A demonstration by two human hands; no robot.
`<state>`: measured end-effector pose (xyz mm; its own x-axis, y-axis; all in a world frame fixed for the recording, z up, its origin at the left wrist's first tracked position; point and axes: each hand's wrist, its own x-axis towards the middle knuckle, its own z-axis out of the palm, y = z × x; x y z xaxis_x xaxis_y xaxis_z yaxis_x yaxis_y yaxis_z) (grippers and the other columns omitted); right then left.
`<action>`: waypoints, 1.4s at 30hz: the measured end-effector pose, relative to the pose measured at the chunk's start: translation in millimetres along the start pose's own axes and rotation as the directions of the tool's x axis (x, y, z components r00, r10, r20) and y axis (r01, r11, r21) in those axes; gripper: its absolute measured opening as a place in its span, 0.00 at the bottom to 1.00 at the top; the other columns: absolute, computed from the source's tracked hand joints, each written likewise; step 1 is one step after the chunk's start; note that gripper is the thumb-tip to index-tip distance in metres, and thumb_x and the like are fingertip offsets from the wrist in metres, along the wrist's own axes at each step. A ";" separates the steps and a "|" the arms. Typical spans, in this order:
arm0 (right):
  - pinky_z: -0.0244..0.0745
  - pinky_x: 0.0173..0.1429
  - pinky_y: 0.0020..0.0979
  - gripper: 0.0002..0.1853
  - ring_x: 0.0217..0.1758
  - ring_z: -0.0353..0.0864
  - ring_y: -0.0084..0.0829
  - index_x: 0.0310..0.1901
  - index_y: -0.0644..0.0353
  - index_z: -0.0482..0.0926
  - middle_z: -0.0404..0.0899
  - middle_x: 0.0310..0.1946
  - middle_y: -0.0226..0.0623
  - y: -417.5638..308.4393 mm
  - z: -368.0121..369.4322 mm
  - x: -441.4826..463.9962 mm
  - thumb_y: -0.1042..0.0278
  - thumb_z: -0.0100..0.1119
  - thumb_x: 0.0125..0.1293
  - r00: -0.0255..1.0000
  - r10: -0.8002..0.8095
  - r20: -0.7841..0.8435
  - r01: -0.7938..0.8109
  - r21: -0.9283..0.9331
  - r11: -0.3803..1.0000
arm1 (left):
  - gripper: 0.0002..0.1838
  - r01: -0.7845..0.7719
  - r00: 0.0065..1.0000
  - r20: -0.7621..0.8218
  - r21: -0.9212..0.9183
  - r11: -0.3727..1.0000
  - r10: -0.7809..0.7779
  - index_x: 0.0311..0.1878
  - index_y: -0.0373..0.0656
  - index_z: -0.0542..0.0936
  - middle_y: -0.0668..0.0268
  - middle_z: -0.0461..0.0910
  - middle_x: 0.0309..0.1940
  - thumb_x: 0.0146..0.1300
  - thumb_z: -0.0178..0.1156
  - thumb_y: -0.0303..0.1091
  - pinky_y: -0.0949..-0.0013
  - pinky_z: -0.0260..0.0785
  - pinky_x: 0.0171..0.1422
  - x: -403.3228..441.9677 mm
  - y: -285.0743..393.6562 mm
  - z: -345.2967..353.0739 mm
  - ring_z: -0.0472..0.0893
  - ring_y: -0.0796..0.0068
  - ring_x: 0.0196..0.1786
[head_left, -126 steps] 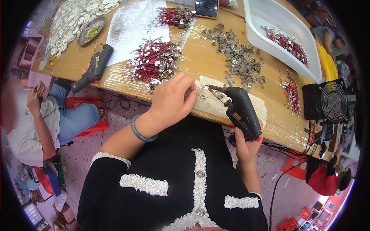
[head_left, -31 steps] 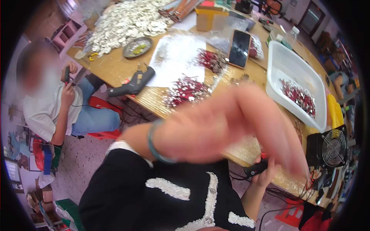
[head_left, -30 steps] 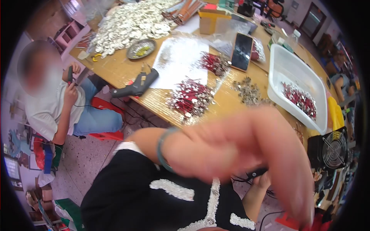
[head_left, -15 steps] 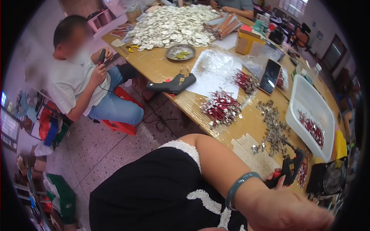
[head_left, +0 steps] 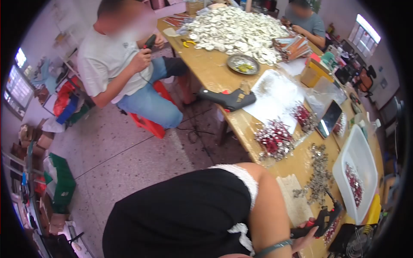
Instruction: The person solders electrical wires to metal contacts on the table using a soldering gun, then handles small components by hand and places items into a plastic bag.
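Note:
My right hand is wrapped round the grip of a black soldering gun with a red trigger, low at the right. The gun's thin tip points up toward a scatter of small metal pieces on the table. A pale, worn board lies beside it. My left arm, with a blue-green bangle at the wrist, runs down to the bottom edge; its hand is outside the picture. Farther up the table lies a bundle of small red-and-silver parts.
A white plastic tub holds more red-and-silver parts. A phone, a second black gun, a metal dish and a heap of white discs are on the table. One co-worker sits at left, another behind.
My view has shifted, so the table and co-workers appear lower and farther right. My left hand, in front of the soldering gun before, has dropped out of view. The right hand still grips the gun.

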<state>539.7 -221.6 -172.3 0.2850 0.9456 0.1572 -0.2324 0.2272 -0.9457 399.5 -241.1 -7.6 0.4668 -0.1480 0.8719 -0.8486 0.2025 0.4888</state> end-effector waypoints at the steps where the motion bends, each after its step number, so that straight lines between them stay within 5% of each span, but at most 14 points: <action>1: 0.65 0.29 0.22 0.19 0.26 0.69 0.22 0.51 0.67 0.69 0.74 0.37 0.38 -3.8 7.7 -1.6 0.59 0.50 0.68 0.998 0.008 -0.056 -0.007 0.016 1.000 | 0.12 -0.002 1.000 0.014 0.000 1.000 0.002 0.44 0.38 0.77 0.57 0.79 0.40 0.63 0.57 0.36 0.60 0.67 0.54 -2.8 3.1 0.8 0.77 0.61 0.47; 5: 0.73 0.30 0.24 0.17 0.28 0.74 0.24 0.53 0.65 0.68 0.76 0.36 0.41 -6.2 11.9 -3.9 0.65 0.54 0.66 0.995 0.043 -0.090 -0.031 0.139 0.990 | 0.11 0.000 1.000 0.015 -0.031 1.000 0.001 0.44 0.39 0.78 0.58 0.79 0.39 0.62 0.59 0.35 0.61 0.67 0.53 -36.4 31.7 1.8 0.77 0.61 0.47; 8: 0.73 0.29 0.25 0.17 0.27 0.74 0.28 0.54 0.67 0.66 0.75 0.37 0.44 -12.7 20.7 -6.6 0.67 0.51 0.67 0.999 0.001 -0.045 0.005 0.117 0.993 | 0.11 0.207 0.974 -0.140 0.225 0.952 -0.179 0.43 0.39 0.79 0.59 0.79 0.39 0.62 0.60 0.35 0.61 0.68 0.52 -82.7 84.1 -20.0 0.77 0.61 0.46; 10: 0.73 0.30 0.25 0.17 0.27 0.74 0.29 0.54 0.67 0.66 0.75 0.38 0.46 -14.4 26.6 -5.3 0.67 0.51 0.67 0.999 -0.033 -0.029 0.037 0.158 0.987 | 0.09 0.525 0.846 -0.435 0.580 0.623 -0.308 0.41 0.39 0.79 0.58 0.79 0.38 0.62 0.58 0.34 0.60 0.67 0.51 -114.7 124.4 -44.1 0.76 0.57 0.46; 11: 0.73 0.30 0.26 0.17 0.27 0.74 0.29 0.54 0.67 0.66 0.74 0.38 0.46 -15.3 27.0 -6.8 0.67 0.50 0.67 0.999 -0.040 -0.019 0.042 0.174 0.984 | 0.07 0.644 0.765 -0.614 0.731 0.227 -0.194 0.38 0.39 0.80 0.61 0.79 0.38 0.61 0.59 0.32 0.60 0.67 0.51 -138.0 137.2 -52.6 0.77 0.59 0.45; 13: 0.73 0.30 0.26 0.18 0.27 0.74 0.29 0.54 0.67 0.65 0.74 0.39 0.46 -15.5 25.8 -6.5 0.66 0.50 0.67 1.000 -0.017 -0.017 0.019 0.160 0.987 | 0.06 0.913 0.400 -0.915 0.402 -0.064 -0.042 0.36 0.38 0.81 0.63 0.80 0.34 0.59 0.60 0.29 0.70 0.70 0.46 -155.7 170.8 -76.2 0.79 0.72 0.39; 15: 0.73 0.30 0.27 0.18 0.27 0.74 0.29 0.55 0.66 0.65 0.74 0.40 0.46 -17.6 27.1 -4.5 0.66 0.50 0.67 1.000 0.017 -0.011 -0.014 0.175 0.984 | 0.07 0.946 0.317 -0.941 0.304 -0.115 0.120 0.34 0.37 0.81 0.58 0.81 0.30 0.55 0.61 0.30 0.67 0.72 0.43 -189.4 190.5 -107.9 0.80 0.66 0.34; 20: 0.73 0.30 0.27 0.17 0.27 0.74 0.28 0.55 0.65 0.65 0.74 0.40 0.44 -15.3 25.4 -4.0 0.65 0.47 0.69 1.000 0.007 -0.019 -0.003 0.169 0.986 | 0.08 0.839 -0.046 -0.985 0.054 -0.542 -0.169 0.32 0.38 0.82 0.61 0.81 0.25 0.53 0.64 0.32 0.69 0.71 0.35 -223.0 209.7 -165.1 0.80 0.71 0.29; 23: 0.72 0.29 0.27 0.17 0.27 0.74 0.27 0.55 0.65 0.64 0.74 0.40 0.43 -13.9 23.4 -5.9 0.64 0.46 0.70 1.000 -0.001 -0.017 0.004 0.147 0.989 | 0.07 0.815 -0.091 -0.971 0.054 -0.578 -0.220 0.27 0.42 0.82 0.59 0.82 0.26 0.48 0.64 0.35 0.65 0.71 0.36 -235.6 204.0 -183.8 0.81 0.64 0.30; 27: 0.72 0.30 0.26 0.18 0.28 0.74 0.28 0.56 0.65 0.64 0.73 0.41 0.44 -15.6 23.7 -4.0 0.64 0.47 0.69 1.000 0.005 -0.012 -0.003 0.138 0.990 | 0.05 0.828 -0.063 -0.930 0.153 -0.539 -0.361 0.30 0.38 0.77 0.63 0.78 0.24 0.54 0.62 0.29 0.71 0.69 0.33 -229.9 210.5 -178.1 0.77 0.74 0.28; 30: 0.72 0.30 0.26 0.18 0.28 0.74 0.28 0.56 0.64 0.64 0.73 0.41 0.44 -13.9 22.5 -4.1 0.64 0.47 0.69 1.000 0.013 -0.005 -0.012 0.144 0.990 | 0.04 0.852 0.149 -0.939 0.281 -0.442 -0.310 0.32 0.37 0.73 0.62 0.78 0.28 0.57 0.58 0.26 0.72 0.69 0.39 -231.9 226.0 -167.0 0.78 0.74 0.33; 33: 0.72 0.30 0.26 0.18 0.28 0.73 0.28 0.56 0.64 0.64 0.73 0.41 0.44 -16.3 24.7 -3.8 0.64 0.47 0.69 1.000 0.020 -0.003 -0.019 0.148 0.989 | 0.02 0.954 0.212 -0.958 0.245 -0.171 -0.192 0.34 0.38 0.72 0.61 0.78 0.27 0.58 0.54 0.24 0.68 0.69 0.40 -220.7 228.7 -157.0 0.78 0.70 0.35; 37: 0.72 0.30 0.25 0.19 0.28 0.73 0.28 0.56 0.64 0.64 0.73 0.41 0.44 -16.5 24.7 -4.4 0.64 0.48 0.69 1.000 0.014 0.015 -0.016 0.149 0.989 | 0.04 0.858 0.340 -0.930 0.367 -0.358 -0.141 0.35 0.37 0.70 0.64 0.78 0.28 0.60 0.55 0.23 0.71 0.69 0.45 -201.3 233.2 -149.0 0.78 0.76 0.37; 42: 0.71 0.30 0.25 0.19 0.29 0.73 0.28 0.57 0.64 0.64 0.73 0.41 0.44 -14.7 22.9 -4.4 0.64 0.49 0.68 1.000 0.007 0.021 -0.010 0.168 0.986 | 0.15 0.853 0.338 -0.931 0.366 -0.373 -0.140 0.47 0.40 0.76 0.65 0.79 0.26 0.54 0.58 0.22 0.70 0.69 0.44 -193.4 239.6 -139.3 0.78 0.74 0.34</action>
<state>520.5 -223.7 -152.6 0.2637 0.9518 0.1566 -0.3885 0.2534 -0.8859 140.5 -29.2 -54.9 0.5085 0.8225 0.2549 0.6233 -0.5559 0.5500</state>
